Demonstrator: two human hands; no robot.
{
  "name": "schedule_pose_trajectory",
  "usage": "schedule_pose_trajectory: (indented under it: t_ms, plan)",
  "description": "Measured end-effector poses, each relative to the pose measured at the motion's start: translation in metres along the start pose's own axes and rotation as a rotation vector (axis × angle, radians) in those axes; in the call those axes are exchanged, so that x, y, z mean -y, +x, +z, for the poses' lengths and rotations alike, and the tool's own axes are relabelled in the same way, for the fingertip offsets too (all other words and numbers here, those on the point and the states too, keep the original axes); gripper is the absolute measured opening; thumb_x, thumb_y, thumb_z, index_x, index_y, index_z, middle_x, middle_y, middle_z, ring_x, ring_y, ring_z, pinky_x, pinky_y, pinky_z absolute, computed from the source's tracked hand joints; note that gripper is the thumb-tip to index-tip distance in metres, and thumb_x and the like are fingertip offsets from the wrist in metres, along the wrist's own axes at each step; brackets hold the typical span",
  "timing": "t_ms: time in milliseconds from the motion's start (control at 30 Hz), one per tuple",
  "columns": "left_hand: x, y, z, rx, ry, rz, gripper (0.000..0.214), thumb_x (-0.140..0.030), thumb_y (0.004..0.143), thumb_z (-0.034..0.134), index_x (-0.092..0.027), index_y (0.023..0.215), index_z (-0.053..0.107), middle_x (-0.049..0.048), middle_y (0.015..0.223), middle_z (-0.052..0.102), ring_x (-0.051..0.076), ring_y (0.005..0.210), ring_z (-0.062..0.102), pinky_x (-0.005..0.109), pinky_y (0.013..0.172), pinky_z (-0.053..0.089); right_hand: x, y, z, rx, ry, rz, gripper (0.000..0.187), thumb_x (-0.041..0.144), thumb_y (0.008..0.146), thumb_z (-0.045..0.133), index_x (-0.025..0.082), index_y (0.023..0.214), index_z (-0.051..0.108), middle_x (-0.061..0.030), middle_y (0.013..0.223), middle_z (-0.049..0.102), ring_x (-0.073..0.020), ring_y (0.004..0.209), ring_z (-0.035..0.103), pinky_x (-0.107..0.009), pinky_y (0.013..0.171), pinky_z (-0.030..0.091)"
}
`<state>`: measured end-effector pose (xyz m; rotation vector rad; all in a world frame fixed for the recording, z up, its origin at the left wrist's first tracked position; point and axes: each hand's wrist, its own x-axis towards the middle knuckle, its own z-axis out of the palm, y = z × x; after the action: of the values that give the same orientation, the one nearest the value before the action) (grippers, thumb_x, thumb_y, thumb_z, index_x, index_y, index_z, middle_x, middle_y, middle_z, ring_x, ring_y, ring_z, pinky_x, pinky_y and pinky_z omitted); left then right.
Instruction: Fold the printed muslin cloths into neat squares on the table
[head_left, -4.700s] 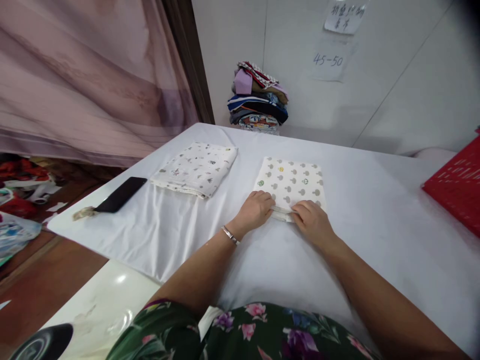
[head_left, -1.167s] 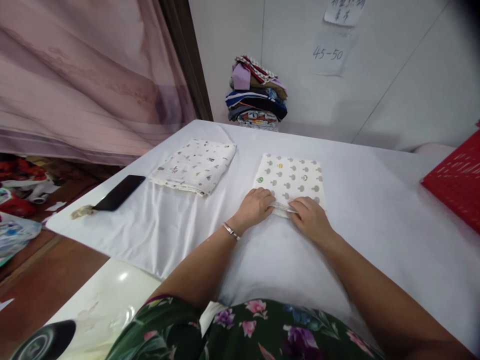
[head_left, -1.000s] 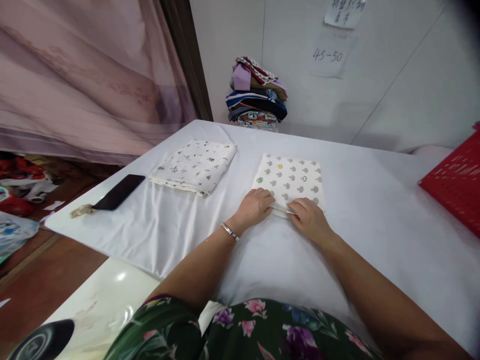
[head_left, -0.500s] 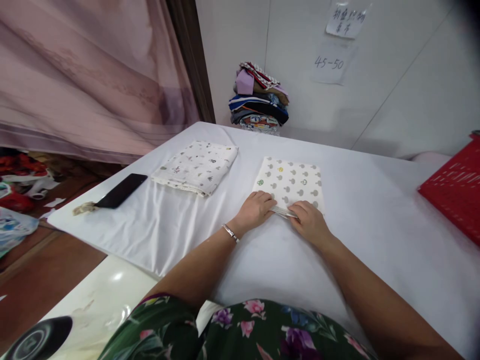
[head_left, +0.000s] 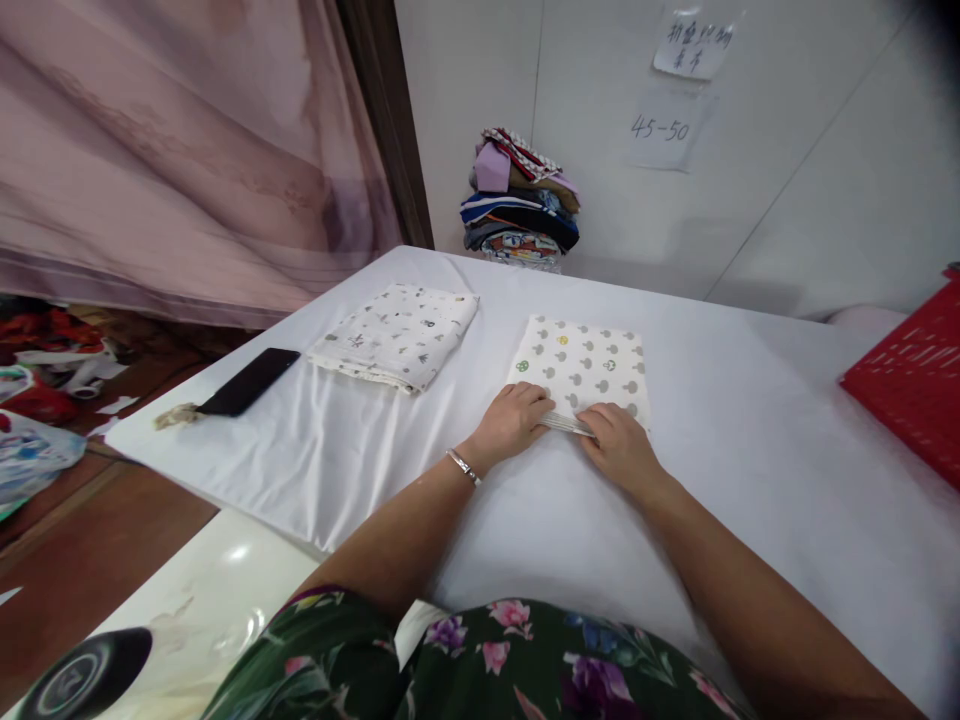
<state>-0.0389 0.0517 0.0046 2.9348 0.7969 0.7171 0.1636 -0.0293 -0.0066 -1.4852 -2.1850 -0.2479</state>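
Note:
A folded cream cloth with grey mushroom prints (head_left: 581,360) lies on the white-covered table (head_left: 750,450). My left hand (head_left: 514,420), with a silver bracelet at the wrist, rests on the cloth's near left edge, fingers curled over the hem. My right hand (head_left: 619,445) rests on the near right edge, fingers also curled onto the layered hem. Both hands pinch the cloth's front edge. A second folded white cloth with small prints (head_left: 397,335) lies to the left, apart from both hands.
A black phone (head_left: 247,382) lies near the table's left edge. A pile of folded coloured clothes (head_left: 521,200) stands at the far wall. A red perforated basket (head_left: 911,375) sits at the right. A pink curtain (head_left: 187,150) hangs left; clutter lies on the floor.
Hands and cloth stay as they were; only the camera view shifts slightly.

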Motion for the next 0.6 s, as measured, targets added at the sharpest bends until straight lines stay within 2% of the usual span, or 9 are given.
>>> schedule_pose_trajectory:
  t_ms: [267,433,600]
  plan:
    - [0.005,0.002,0.004,-0.142,0.060,-0.025,0.020,-0.019,0.086,0.051,-0.023,0.103,0.062,0.0047,0.107,0.060,0.019,0.105,0.049,0.032,0.084,0.039,0.003,0.001,0.002,-0.117,-0.022,0.003,0.018,0.013,0.080,0.048,0.017,0.096,0.058,-0.0070,0.093,0.060,-0.0206,0.085,0.052,-0.032,0.075,0.040]
    - [0.004,-0.001,0.011,-0.112,0.156,0.015,0.019,-0.018,0.088,0.048,-0.022,0.098,0.064,0.0041,0.096,0.061,0.018,0.090,0.051,0.030,0.075,0.039,0.002,0.001,0.006,-0.058,-0.038,-0.031,0.021,0.010,0.078,0.047,0.017,0.093,0.058,-0.0067,0.091,0.059,-0.0204,0.081,0.050,-0.032,0.071,0.040]
    - [0.009,-0.006,0.001,-0.086,0.240,0.025,0.025,-0.014,0.089,0.043,-0.021,0.107,0.059,0.0048,0.094,0.060,0.017,0.088,0.051,0.030,0.073,0.038,0.003,0.001,0.006,-0.075,-0.030,-0.019,0.019,0.011,0.078,0.047,0.017,0.092,0.058,-0.0063,0.091,0.059,-0.0201,0.082,0.051,-0.032,0.071,0.040]
